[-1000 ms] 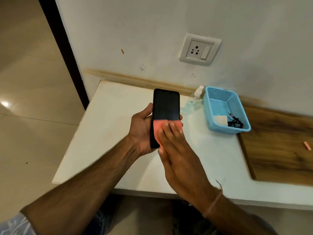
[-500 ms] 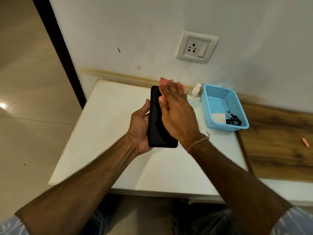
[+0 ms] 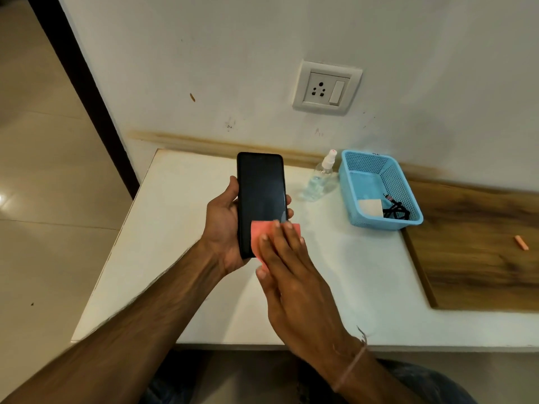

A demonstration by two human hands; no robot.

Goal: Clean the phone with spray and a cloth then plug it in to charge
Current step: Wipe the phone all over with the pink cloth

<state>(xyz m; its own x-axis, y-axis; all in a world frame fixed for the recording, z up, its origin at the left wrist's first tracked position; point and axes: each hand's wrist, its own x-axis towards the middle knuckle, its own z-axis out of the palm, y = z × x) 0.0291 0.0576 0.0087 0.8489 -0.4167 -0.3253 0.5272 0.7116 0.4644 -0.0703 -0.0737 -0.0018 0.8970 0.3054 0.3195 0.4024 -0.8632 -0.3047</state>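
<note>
My left hand (image 3: 223, 225) grips a black phone (image 3: 261, 191), screen up, above the white table (image 3: 175, 243). A pink cloth (image 3: 258, 236) lies on the lower end of the screen, and my right hand (image 3: 291, 275) presses it there with straight fingers. A clear spray bottle (image 3: 319, 177) with a white nozzle stands on the table near the wall. To its right a blue basket (image 3: 361, 167) holds a white charger block (image 3: 370, 207) and a coiled black cable (image 3: 396, 212). A white wall socket (image 3: 326, 87) with a switch sits above the table.
A wooden board (image 3: 478, 246) covers the table's right part, with a small orange piece (image 3: 521, 251) on it. A dark door frame (image 3: 84, 80) and tiled floor (image 3: 43, 170) lie to the left. The table's front edge runs just above my knees.
My right hand has slid the pink cloth from the phone's top end back down to its lower end. The left hand keeps the phone in the same hold.
</note>
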